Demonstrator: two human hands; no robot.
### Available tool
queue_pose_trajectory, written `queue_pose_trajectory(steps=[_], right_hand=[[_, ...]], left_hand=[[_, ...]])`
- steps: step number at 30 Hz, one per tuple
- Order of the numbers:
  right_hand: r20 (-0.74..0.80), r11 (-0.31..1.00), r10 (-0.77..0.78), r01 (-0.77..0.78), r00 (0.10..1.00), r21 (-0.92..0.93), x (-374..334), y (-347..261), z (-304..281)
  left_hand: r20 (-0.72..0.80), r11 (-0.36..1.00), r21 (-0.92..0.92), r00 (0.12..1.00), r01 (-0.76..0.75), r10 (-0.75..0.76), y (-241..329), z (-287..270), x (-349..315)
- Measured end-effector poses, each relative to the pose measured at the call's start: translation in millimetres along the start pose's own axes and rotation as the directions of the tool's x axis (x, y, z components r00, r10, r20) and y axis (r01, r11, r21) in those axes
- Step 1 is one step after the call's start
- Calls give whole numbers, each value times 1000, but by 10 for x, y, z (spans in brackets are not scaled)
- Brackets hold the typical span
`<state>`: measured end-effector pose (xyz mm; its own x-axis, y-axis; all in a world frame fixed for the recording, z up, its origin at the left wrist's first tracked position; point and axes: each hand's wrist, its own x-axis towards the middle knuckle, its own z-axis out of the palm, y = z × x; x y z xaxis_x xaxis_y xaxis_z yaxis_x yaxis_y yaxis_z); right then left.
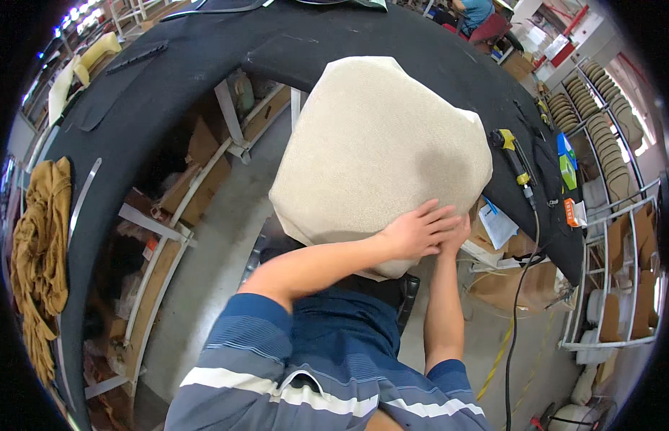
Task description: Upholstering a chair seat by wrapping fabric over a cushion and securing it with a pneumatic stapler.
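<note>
The cushion (pixel 370 136), flat end to the far table (pixel 298 43) edge, is touched by spread left fingers (pixel 434 223); right fingers (pixel 462 228): grip unclear.

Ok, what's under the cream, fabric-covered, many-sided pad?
Past the far edge of the pad, the black table shows; below its near edge, dark blue clothing. Whatever lies directly beneath is covered and can't be seen.

Bends the left arm (pixel 327 262) across the front of the body, toward the right side. Holds the left hand (pixel 415 233) with back upward, fingers extended and slightly spread. Reaches forward with the right arm (pixel 444 309), right hand (pixel 458 233) close beside left fingertips, partly hidden.
</note>
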<state>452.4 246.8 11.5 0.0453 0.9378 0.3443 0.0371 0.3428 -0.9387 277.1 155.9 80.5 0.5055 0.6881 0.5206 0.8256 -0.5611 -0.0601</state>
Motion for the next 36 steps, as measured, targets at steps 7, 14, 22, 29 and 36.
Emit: queue_pose_trajectory(steps=[7, 14, 22, 29, 36], right_hand=[[-180, 986, 159, -148, 971, 76, 50, 15, -89], [-225, 975, 212, -191, 951, 110, -55, -218, 271], [-174, 910, 318, -250, 932, 330, -32, -155, 236], [-180, 991, 108, -120, 978, -58, -88, -51, 263], [-213, 969, 237, -213, 948, 129, -65, -173, 90]], left_hand=[[-164, 707, 234, 744, 668, -648, -1557, -773, -1172], [-246, 392, -128, 354, 911, -902, -1829, -658, -1398], [-227, 680, 218, 714, 700, -662, -1250, -303, -140], [-93, 948, 49, 946, 316, -310, -37, -76, 857], [6, 947, 11, 947, 321, -321, -840, -322, -159]])
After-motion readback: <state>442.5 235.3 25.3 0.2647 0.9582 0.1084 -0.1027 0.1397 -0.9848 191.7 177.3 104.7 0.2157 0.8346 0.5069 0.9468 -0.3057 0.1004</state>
